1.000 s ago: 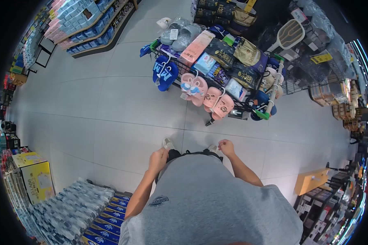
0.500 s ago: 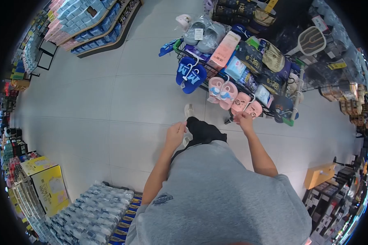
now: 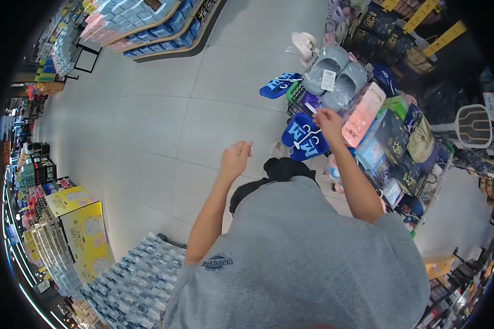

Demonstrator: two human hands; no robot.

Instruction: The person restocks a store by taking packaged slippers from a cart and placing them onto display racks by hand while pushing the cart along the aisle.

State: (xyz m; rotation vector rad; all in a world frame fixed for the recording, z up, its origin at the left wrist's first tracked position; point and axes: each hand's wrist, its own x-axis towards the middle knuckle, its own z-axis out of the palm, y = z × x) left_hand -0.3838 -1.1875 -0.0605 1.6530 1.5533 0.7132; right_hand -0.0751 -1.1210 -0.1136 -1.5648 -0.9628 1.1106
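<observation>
My left hand [image 3: 236, 159] hangs over the floor with its fingers curled; I can make out nothing in it. Over the near left end of a loaded shopping cart [image 3: 295, 93] is my right hand [image 3: 328, 122], fingers bent, just above blue slippers [image 3: 304, 137] hanging on the cart's side. Whether it touches them or holds something cannot be told. Beside that hand lie grey slippers in clear wrap [image 3: 335, 77] with a white tag, and a pink box [image 3: 363, 114]. Dark and gold packages [image 3: 396, 133] fill the rest of the cart.
Stacked wrapped packs [image 3: 134, 279] and a yellow box [image 3: 86, 230] stand at the lower left. A curved shelf [image 3: 164, 49] with blue and pink packs is at the upper left. A racket-shaped item [image 3: 473, 126] is at the right, beyond the cart.
The cart and its goods have shifted right in view and appear closer. My right hand has moved from beside the pink slippers to the blue slippers. My left hand remains over the floor.
</observation>
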